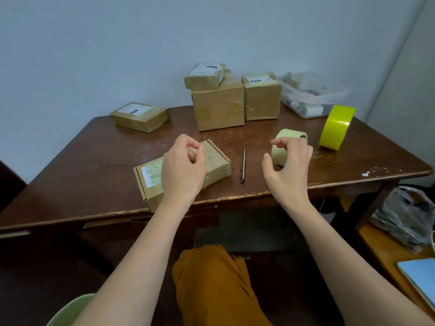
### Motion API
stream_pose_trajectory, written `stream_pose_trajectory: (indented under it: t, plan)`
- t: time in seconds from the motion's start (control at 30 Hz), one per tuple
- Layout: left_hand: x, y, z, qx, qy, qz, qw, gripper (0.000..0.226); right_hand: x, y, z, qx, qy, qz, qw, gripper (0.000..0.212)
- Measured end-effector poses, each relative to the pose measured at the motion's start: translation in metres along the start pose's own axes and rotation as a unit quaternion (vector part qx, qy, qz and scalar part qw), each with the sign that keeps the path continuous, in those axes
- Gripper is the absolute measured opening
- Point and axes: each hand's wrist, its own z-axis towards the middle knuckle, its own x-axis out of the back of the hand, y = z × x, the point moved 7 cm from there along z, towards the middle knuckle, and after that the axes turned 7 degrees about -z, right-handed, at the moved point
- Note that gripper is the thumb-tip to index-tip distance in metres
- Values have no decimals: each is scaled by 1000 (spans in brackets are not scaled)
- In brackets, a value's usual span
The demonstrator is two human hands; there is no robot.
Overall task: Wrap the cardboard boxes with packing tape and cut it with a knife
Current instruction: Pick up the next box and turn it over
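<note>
A flat cardboard box (219, 161) with a white label lies near the front edge of the brown table (94, 156). My left hand (183, 168) hovers over it with loosely curled fingers and holds nothing. A thin metal knife (243, 165) lies on the table just right of the box. To its right stands a pale yellow tape roll (290, 134), partly hidden by my right hand (290, 165). That hand hangs in front of the roll with curved fingers and spread thumb, and I see no grip on it. A bright yellow tape roll (336, 127) stands further right.
At the back, a large box (219, 109) carries a small taped box (204, 76), with another box (262, 100) beside it. A flat labelled box (140, 116) lies back left. A clear plastic bin (313, 95) sits back right. A plastic bag (404, 215) lies on the floor to the right.
</note>
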Motion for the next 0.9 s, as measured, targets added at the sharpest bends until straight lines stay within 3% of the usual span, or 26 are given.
stream_pose_trajectory:
  t: [0.07, 0.17, 0.37, 0.5, 0.57, 0.67, 0.8, 0.9]
  plan:
    - [27, -21, 5, 22, 32, 14, 999, 14, -20, -24, 2, 19, -25, -25, 999, 25]
    - [55, -54, 6, 65, 41, 20, 997, 11, -41, -31, 10, -36, -59, -47, 997, 29]
    - [71, -98, 2, 109, -17, 35, 993, 14, -37, -29, 14, -111, -7, -123, 986, 34]
    - [59, -101, 5, 120, -76, 54, 988, 28, -40, -57, 3, -27, 33, -267, 963, 29]
    - [54, -104, 6, 130, -104, 72, 983, 31, -52, -72, -2, 22, 18, -273, 962, 27]
    - [50, -105, 9, 139, -119, 79, 980, 33, -88, -98, -6, 97, -114, -118, 982, 20]
    - [49, -103, 10, 137, -133, 44, 981, 27, -147, -125, -16, 127, -378, 36, 916, 39]
    - [51, -106, 8, 138, -168, 17, 976, 25, -161, -122, -15, 59, -438, 75, 894, 53]
